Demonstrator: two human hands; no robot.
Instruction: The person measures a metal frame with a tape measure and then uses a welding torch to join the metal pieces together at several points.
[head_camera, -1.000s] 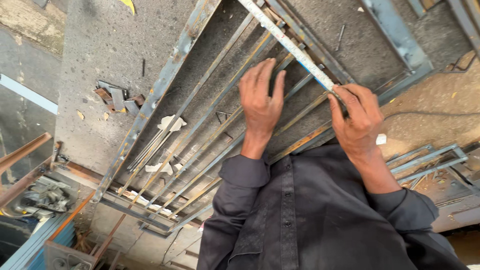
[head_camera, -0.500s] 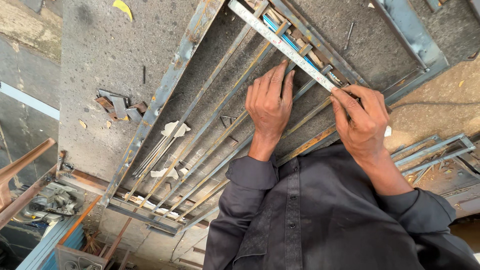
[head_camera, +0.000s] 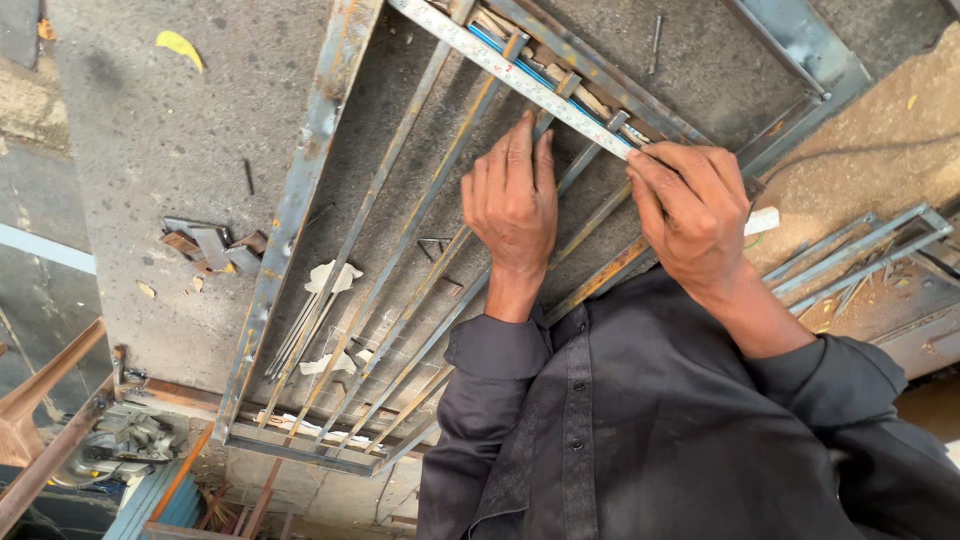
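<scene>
Your left hand (head_camera: 512, 205) lies flat, palm down, on the bars of the metal frame (head_camera: 300, 200), its fingers straight and pressed together, fingertips touching the edge of the steel ruler (head_camera: 510, 75). The ruler runs slantwise across the bars, from the upper middle of the view down to your right hand (head_camera: 692, 215). That hand curls over the ruler's near end: the thumb and fingers bend down and pinch there, knuckles raised. Something small and thin shows under those fingertips, but you cannot tell what it is.

Both forearms reach forward from dark sleeves, the wrists close together, the right wrist bent a little inward. The frame rests on a concrete slab (head_camera: 160, 150), with small metal offcuts (head_camera: 215, 245) lying beside its long rail.

Your right hand hides the ruler's near end, and your chest covers the frame's closest corner. A white chalk piece (head_camera: 762, 220) peeks out just beyond the right hand.
</scene>
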